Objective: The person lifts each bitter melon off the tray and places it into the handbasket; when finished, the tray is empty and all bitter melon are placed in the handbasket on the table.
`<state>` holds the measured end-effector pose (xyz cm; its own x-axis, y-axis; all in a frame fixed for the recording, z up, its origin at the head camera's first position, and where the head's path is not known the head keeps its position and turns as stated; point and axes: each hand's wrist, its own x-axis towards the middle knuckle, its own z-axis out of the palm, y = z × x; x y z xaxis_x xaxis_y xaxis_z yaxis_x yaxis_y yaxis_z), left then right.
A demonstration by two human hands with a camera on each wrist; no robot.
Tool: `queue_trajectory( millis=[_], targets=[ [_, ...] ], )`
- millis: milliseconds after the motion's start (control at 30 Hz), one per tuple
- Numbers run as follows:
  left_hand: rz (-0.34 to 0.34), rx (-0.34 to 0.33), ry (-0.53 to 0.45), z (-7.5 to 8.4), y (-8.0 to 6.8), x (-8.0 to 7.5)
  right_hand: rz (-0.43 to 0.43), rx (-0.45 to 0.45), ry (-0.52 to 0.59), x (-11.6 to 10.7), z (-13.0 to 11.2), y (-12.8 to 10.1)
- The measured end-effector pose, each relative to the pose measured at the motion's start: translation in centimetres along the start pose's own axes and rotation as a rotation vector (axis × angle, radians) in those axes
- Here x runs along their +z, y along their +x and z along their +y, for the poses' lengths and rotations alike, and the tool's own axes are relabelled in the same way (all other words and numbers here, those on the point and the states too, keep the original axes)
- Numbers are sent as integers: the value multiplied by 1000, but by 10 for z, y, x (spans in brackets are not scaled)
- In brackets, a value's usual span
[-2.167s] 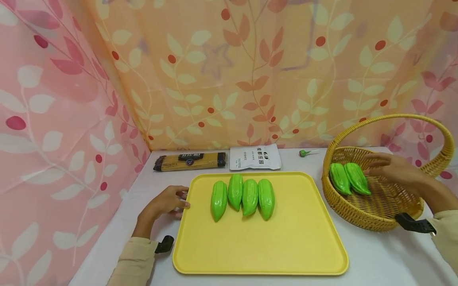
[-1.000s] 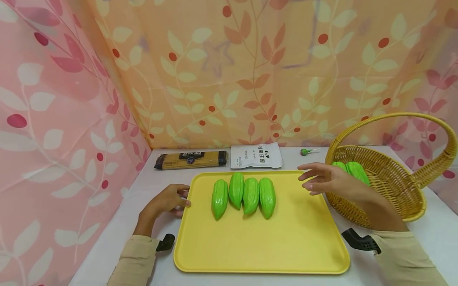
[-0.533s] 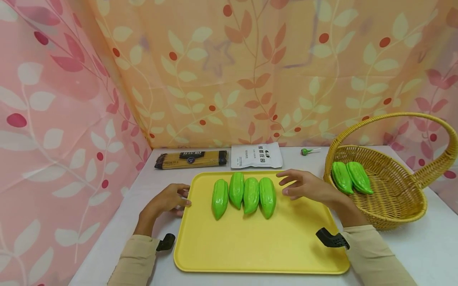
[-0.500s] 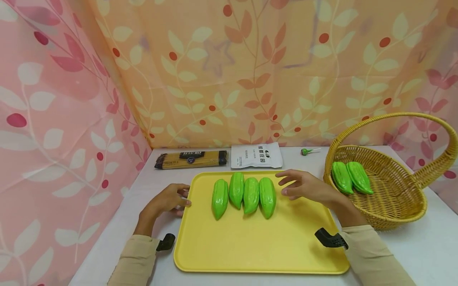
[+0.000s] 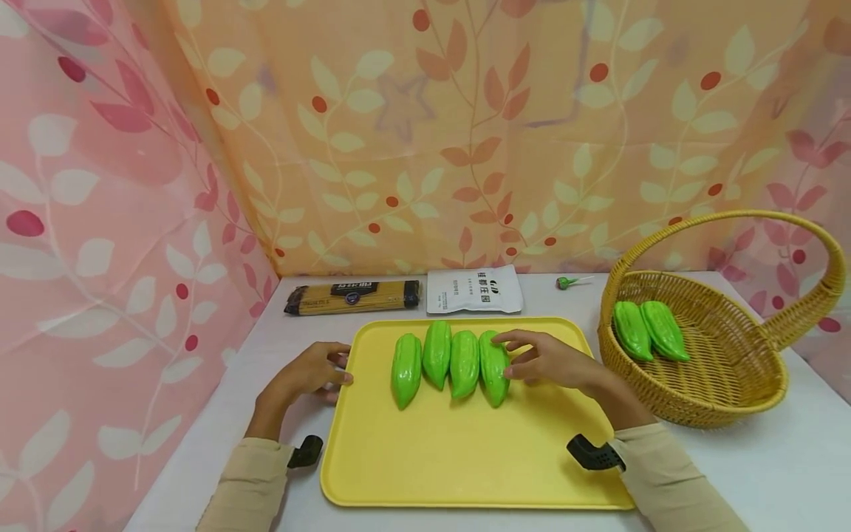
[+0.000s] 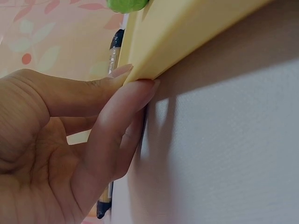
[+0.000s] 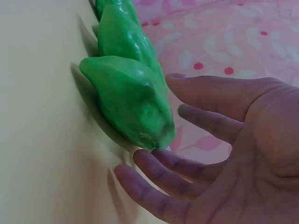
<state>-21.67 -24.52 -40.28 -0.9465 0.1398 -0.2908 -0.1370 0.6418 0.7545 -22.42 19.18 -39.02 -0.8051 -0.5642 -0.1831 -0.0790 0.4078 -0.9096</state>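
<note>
Several glossy green ridged vegetables, each tapering to a point and shaped like a bitter melon, lie in a row on a yellow tray (image 5: 479, 458). My left hand (image 5: 311, 372) pinches the tray's left rim between thumb and fingers, plain in the left wrist view. My right hand (image 5: 548, 360) is at the rightmost green vegetable (image 5: 493, 369), fingers spread and nothing gripped. In the right wrist view, fingertips (image 7: 140, 156) are close by the blunt end of that green vegetable (image 7: 133, 98), with the thumb on its other side.
A wicker basket (image 5: 705, 414) with a tall handle stands right of the tray, holding two more green vegetables (image 5: 648, 330). Behind the tray lie a pack of spaghetti (image 5: 352, 298), a white pouch (image 5: 474, 290) and a green lollipop (image 5: 565, 282). Floral cloth hangs at the back and sides.
My right hand has come out of the basket and travelled left over the tray to the rightmost green vegetable. The left hand stays on the tray rim.
</note>
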Motion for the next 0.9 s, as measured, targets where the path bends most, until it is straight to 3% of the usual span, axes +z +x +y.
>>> queue_trajectory(
  millis=[333, 533, 900],
  targets=[
    [-8, 7, -13, -1, 0, 0, 35, -1, -36, 5, 0, -1],
    [-10, 9, -24, -1, 1, 1, 6, -11, -27, 10, 3, 1],
    [-11, 10, -21, 1, -1, 0, 68, -5, -17, 11, 3, 1]
  ],
)
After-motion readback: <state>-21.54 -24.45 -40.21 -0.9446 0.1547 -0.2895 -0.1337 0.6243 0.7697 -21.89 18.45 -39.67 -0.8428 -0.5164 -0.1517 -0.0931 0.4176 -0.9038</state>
